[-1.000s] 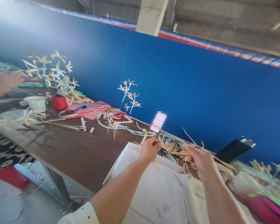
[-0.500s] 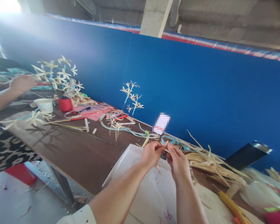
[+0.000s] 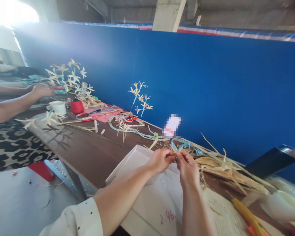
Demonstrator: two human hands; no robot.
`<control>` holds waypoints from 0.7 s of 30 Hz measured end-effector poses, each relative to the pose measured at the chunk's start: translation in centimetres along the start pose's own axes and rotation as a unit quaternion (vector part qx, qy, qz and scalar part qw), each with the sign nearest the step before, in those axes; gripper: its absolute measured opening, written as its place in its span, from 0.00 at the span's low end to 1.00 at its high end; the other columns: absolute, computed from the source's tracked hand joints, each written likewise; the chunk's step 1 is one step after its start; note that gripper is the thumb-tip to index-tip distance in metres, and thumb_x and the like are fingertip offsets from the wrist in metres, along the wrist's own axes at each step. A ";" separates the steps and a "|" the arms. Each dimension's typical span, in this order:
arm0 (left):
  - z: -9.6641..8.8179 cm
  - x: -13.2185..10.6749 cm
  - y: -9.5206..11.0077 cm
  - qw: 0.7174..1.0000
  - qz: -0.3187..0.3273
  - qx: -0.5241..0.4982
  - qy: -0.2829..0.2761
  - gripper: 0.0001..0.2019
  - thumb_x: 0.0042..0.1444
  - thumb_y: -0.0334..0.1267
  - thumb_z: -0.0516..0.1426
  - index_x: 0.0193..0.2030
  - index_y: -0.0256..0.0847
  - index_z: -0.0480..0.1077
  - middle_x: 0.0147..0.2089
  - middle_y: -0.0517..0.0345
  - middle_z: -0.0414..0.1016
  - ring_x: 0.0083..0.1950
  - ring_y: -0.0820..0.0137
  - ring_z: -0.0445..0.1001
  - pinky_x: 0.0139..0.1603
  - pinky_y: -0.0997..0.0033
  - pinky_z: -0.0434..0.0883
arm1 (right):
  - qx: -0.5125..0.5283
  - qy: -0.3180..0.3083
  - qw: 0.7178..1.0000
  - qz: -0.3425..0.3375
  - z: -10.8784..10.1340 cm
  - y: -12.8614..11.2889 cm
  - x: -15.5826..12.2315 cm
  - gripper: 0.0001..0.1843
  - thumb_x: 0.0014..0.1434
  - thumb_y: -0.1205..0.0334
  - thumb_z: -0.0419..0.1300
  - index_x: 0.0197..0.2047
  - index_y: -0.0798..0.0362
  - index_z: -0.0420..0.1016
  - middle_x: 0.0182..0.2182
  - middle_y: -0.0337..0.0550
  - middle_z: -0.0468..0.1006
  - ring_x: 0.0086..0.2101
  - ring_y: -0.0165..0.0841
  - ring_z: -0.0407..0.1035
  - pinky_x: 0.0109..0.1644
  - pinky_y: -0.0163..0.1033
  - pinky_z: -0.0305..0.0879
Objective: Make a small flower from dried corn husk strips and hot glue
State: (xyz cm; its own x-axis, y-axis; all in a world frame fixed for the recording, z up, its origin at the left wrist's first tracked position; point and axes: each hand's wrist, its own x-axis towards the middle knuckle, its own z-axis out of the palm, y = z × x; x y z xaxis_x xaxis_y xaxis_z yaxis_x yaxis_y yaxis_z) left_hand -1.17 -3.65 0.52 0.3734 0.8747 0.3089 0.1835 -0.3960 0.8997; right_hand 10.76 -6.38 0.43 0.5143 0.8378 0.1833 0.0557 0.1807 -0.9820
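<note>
My left hand (image 3: 160, 160) and my right hand (image 3: 188, 167) meet above a white box lid (image 3: 127, 164) on the brown table. Both pinch a small dark piece with a thin straw strip between their fingertips; I cannot make out exactly what it is. Just behind the hands lies a pile of dried straw leaves (image 3: 223, 167) with light blue ribbon (image 3: 184, 144).
A co-worker's arm (image 3: 17, 101) reaches over the table's far left end, near a white cup (image 3: 58, 107), a red spool (image 3: 77, 106) and straw flowers (image 3: 68, 77). A straw flower sprig (image 3: 139, 98) leans on the blue wall. A black flask (image 3: 272, 160) and an orange-handled tool (image 3: 248, 216) lie at right.
My right hand moved left from the straw pile and joined my left hand in a pinch. The camera view shifted a little to the left.
</note>
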 end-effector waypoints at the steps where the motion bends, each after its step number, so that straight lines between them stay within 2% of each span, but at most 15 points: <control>1: 0.0 0.0 0.1 1.000 -0.004 0.003 -0.003 0.15 0.54 0.46 0.51 0.29 0.38 0.72 0.29 0.58 0.75 0.30 0.73 0.70 0.30 0.77 0.63 | 0.009 -0.001 1.000 0.000 0.0 0.0 0.0 0.22 0.42 0.46 0.66 0.32 0.56 0.73 0.14 0.31 0.61 0.16 0.23 0.49 0.18 0.30 0.44; 4: -0.4 0.0 0.3 1.000 -0.009 0.021 -0.015 0.17 0.55 0.48 0.51 0.29 0.38 0.73 0.28 0.59 0.75 0.30 0.73 0.71 0.30 0.77 0.63 | 0.030 0.013 0.999 0.001 0.2 0.0 -0.2 0.22 0.42 0.47 0.67 0.33 0.56 0.73 0.14 0.30 0.61 0.16 0.22 0.49 0.18 0.30 0.44; 6: -1.1 0.3 0.4 0.999 -0.004 0.046 0.004 0.18 0.55 0.50 0.50 0.30 0.38 0.74 0.28 0.59 0.76 0.30 0.72 0.71 0.31 0.77 0.64 | 0.034 0.042 0.999 -0.002 0.2 -0.1 -0.2 0.22 0.42 0.47 0.67 0.33 0.56 0.74 0.14 0.30 0.61 0.16 0.22 0.49 0.17 0.30 0.45; 8: -2.0 0.6 0.4 0.993 0.003 0.076 0.087 0.18 0.57 0.50 0.49 0.35 0.40 0.75 0.31 0.58 0.77 0.33 0.72 0.72 0.34 0.76 0.65 | 0.055 0.077 0.996 -0.007 0.1 -0.2 -0.2 0.22 0.42 0.48 0.67 0.34 0.56 0.74 0.14 0.30 0.61 0.16 0.23 0.50 0.17 0.30 0.45; 11: -3.4 1.2 0.0 0.967 0.002 0.088 0.237 0.15 0.58 0.45 0.50 0.44 0.42 0.73 0.41 0.56 0.77 0.37 0.73 0.73 0.40 0.76 0.66 | 0.108 0.109 0.988 -0.004 -0.2 -0.2 0.0 0.22 0.41 0.49 0.68 0.34 0.55 0.73 0.17 0.32 0.65 0.16 0.22 0.51 0.17 0.29 0.44; 13: -3.9 1.5 -0.3 0.958 -0.002 0.094 0.270 0.13 0.58 0.41 0.50 0.45 0.43 0.72 0.43 0.56 0.76 0.38 0.73 0.73 0.42 0.76 0.66 | 0.118 0.112 0.987 0.000 -0.3 0.0 0.2 0.22 0.40 0.49 0.69 0.35 0.55 0.72 0.19 0.33 0.67 0.16 0.21 0.51 0.16 0.28 0.44; 14: -4.1 1.5 -0.3 0.958 -0.006 0.103 0.266 0.13 0.57 0.39 0.51 0.45 0.43 0.72 0.43 0.57 0.76 0.38 0.73 0.73 0.43 0.76 0.66 | 0.113 0.111 0.987 0.002 -0.4 0.1 0.2 0.23 0.40 0.49 0.69 0.35 0.55 0.73 0.20 0.34 0.68 0.16 0.21 0.51 0.16 0.28 0.44; 16: -4.1 1.5 -0.4 0.966 -0.025 0.129 0.224 0.11 0.56 0.38 0.51 0.42 0.44 0.73 0.41 0.58 0.77 0.38 0.72 0.73 0.42 0.74 0.66 | 0.099 0.105 0.990 0.004 -0.4 0.2 0.3 0.23 0.39 0.49 0.69 0.35 0.55 0.73 0.20 0.34 0.68 0.16 0.21 0.51 0.16 0.29 0.44; 21: -3.4 1.1 -0.1 0.983 -0.071 0.168 0.036 0.07 0.50 0.39 0.56 0.33 0.44 0.76 0.33 0.58 0.78 0.36 0.69 0.73 0.38 0.73 0.65 | 0.093 0.100 0.990 0.021 -0.3 0.2 0.2 0.23 0.38 0.51 0.70 0.35 0.56 0.74 0.19 0.34 0.68 0.15 0.21 0.50 0.16 0.29 0.44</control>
State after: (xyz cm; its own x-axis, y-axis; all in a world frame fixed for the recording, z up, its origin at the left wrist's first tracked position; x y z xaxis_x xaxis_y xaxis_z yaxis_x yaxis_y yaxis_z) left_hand -3.84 -1.72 1.85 0.2584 0.9408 0.2194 0.5234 -0.3272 0.7868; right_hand 11.09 -6.36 0.29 0.6735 0.7307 0.1115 -0.1189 0.2559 -0.9594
